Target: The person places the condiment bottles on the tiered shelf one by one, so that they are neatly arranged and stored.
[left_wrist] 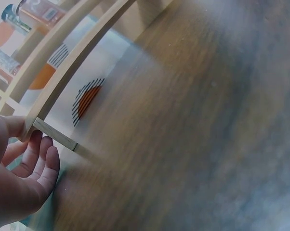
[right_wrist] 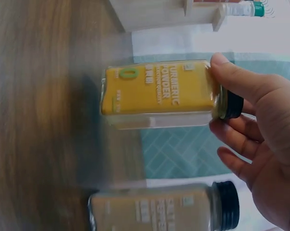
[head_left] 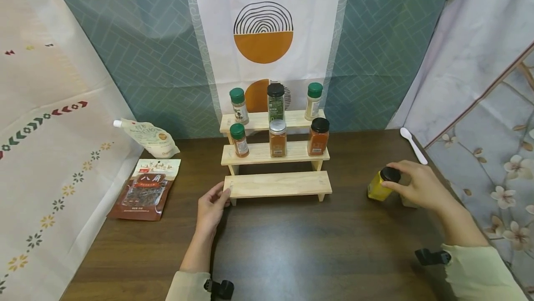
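Observation:
My right hand [head_left: 419, 185] pinches a yellow turmeric powder jar [head_left: 378, 188] near its black lid, thumb on one side and fingers on the other; the jar leans in the head view. Its label faces the camera in the right wrist view. Right beside it is a second black-lidded jar [right_wrist: 154, 210] with a tan label, mostly behind my hand in the head view. My left hand [head_left: 211, 209] holds the left end of the lowest step of a three-tier wooden rack [head_left: 277, 185], thumb on the board and fingers at its side.
Green-capped shakers [head_left: 237, 100] and other spice jars [head_left: 277, 138] stand on the rack's upper two tiers. To the left lie a brown star anise bag [head_left: 146, 192] and a spouted pouch [head_left: 150, 138]. A white spoon [head_left: 413, 145] lies at the right edge, near the curtain.

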Demonstrator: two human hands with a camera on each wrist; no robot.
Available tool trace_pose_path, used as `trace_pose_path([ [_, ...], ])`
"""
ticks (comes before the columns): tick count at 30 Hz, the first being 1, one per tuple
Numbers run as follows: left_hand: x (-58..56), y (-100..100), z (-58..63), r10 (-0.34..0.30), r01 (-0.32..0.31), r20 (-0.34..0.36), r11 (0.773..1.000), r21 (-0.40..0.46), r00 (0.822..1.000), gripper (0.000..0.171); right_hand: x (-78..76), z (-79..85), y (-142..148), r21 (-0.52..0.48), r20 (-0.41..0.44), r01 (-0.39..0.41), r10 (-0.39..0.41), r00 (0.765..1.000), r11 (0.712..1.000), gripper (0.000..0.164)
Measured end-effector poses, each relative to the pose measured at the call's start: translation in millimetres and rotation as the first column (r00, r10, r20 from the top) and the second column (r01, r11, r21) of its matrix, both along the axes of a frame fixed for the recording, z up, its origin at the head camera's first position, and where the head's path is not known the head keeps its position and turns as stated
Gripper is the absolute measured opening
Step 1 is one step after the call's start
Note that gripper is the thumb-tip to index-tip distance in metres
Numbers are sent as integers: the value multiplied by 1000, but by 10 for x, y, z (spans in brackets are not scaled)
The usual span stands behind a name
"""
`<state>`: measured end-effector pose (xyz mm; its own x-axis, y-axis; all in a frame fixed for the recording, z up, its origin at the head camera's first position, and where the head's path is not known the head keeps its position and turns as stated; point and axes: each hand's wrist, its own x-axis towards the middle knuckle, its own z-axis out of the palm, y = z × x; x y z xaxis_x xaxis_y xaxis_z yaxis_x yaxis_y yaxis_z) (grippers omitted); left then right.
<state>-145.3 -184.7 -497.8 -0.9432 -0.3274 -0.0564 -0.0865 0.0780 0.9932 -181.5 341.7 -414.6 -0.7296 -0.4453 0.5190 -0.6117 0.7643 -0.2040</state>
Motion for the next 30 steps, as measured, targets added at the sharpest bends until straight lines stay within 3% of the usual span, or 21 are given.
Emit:
trace_pose_path([
  [18, -3, 4, 25, -10, 10, 6, 1000, 10, 1000, 40, -64, 232, -517, -93, 21, -58, 60, 998, 994, 50],
  [30, 6, 9, 31, -8, 8, 9, 1000, 7, 1000, 40, -106, 344, -910, -141, 26, -146, 151, 988, 979, 50],
])
